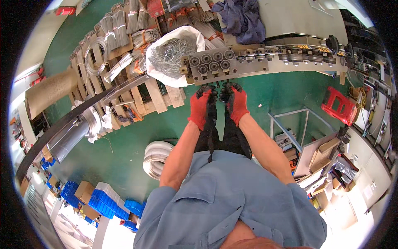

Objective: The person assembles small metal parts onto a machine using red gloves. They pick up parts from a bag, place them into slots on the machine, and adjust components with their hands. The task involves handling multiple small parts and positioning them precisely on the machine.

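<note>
Where rollers [211,62] end, curled gloved fingers [207,92].

Whatever is gripped by the left hand [200,106] and right hand [236,103] is hidden beneath the gloved fingers. At twelve o'clock, the wire bundles [137,18] are cut off by the rim. The white bag's [174,54] contents are too fine to be told.

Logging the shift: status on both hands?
Left hand, right hand: red-gloved, fingers curled under grey metal roller block. Contents unseen. White bag of wire beside it.
</note>
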Demonstrator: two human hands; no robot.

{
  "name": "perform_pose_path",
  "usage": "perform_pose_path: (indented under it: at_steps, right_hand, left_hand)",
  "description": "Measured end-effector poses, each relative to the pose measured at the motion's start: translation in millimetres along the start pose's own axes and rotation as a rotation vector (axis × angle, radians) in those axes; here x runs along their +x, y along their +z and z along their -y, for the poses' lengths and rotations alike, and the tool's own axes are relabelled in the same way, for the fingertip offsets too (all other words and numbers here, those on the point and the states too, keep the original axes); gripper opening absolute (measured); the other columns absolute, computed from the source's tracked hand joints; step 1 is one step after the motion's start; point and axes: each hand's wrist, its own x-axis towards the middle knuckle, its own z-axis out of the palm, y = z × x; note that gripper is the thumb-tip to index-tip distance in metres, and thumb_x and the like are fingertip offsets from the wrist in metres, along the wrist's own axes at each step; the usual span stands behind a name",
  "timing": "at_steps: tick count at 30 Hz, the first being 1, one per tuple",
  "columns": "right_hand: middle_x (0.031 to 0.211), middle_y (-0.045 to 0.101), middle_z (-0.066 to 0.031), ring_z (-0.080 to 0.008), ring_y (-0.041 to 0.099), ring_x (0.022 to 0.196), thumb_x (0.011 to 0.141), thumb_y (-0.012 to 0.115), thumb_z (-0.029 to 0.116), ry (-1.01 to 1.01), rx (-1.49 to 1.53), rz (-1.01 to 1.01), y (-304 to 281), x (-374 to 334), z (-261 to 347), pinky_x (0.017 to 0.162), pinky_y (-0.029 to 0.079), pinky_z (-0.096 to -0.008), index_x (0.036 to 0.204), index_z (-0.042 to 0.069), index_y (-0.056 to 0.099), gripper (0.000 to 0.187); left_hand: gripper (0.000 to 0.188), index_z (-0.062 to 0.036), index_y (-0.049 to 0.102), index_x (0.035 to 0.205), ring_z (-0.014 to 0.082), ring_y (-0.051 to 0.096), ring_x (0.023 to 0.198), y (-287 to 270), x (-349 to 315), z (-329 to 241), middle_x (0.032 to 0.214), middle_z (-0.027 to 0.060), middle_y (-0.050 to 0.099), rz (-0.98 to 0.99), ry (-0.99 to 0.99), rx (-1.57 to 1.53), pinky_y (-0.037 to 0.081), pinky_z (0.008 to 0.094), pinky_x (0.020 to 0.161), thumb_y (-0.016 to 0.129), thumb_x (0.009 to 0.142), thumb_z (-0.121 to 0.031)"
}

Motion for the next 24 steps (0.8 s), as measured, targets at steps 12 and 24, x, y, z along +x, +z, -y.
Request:
perform_pose_path:
  at_steps: [12, 24]
  right_hand:
    - [0.074, 0.06, -0.0087, -0.0213, 0.057, 0.061, 0.091, 0.049, 0.017, 0.103, 0.144, 0.118, -18.1, 21.1, -14.7, 0.057, 0.049, -0.0334, 0.097, 0.002, 0.057, 0.017]
    - [0.087, 0.064, -0.0031, -0.017, 0.061, 0.072, 0.083, 0.061, 0.006, 0.118, 0.116, 0.244, 23.4, -16.3, -3.7, 0.061, 0.051, -0.031, 0.099, 0.007, 0.063, 0.016]
  left_hand:
    - [0.018, -0.0013, 0.067, 0.095, 0.0072, 0.053, 0.071, 0.3, 0.8, 0.9, 0.082, -0.0008, 0.065, -0.041, 0.112, 0.134, 0.044, 0.0245, 0.064, 0.063, 0.085, -0.015]
    - [0.018, 0.0007, 0.067, 0.094, 0.0085, 0.056, 0.073, -9.7, 11.2, 6.6, 0.084, 0.0008, 0.066, 0.002, 0.112, 0.12, 0.046, 0.0259, 0.067, 0.065, 0.082, -0.013]
